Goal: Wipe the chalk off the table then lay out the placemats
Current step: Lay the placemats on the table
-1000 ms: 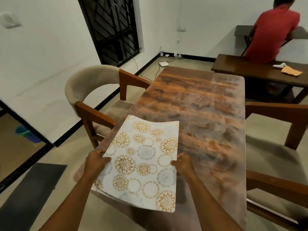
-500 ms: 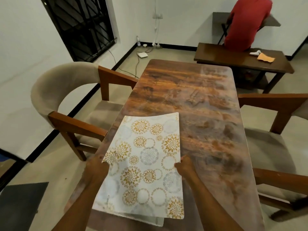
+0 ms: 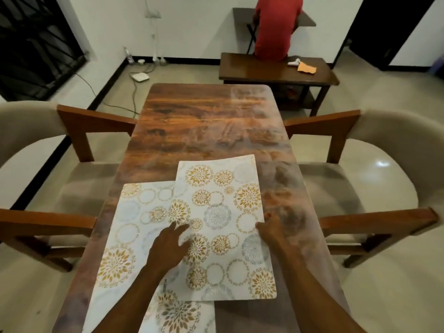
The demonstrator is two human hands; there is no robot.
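Observation:
Two white placemats with gold and grey flower circles lie on the near half of the brown wooden table (image 3: 206, 111). The upper placemat (image 3: 223, 212) overlaps the right part of the lower placemat (image 3: 127, 231), which reaches the near left edge. My left hand (image 3: 169, 246) rests flat on the upper placemat's left edge with fingers spread. My right hand (image 3: 270, 227) pinches the upper placemat's right edge, fingers curled. The tabletop shows pale smeared haze, mostly at the right and near end.
Beige armchairs with wooden arms stand at the left (image 3: 28, 131) and right (image 3: 394, 150) of the table. Beyond is a dark low table (image 3: 271, 70) with an orange cloth (image 3: 306, 67), and a person in red (image 3: 276, 25) sitting behind it. Cables lie on the floor far left.
The placemats went from held above the table's left edge to lying on it. The top one has slid right off the lower one. My left hand now rests flat on it.

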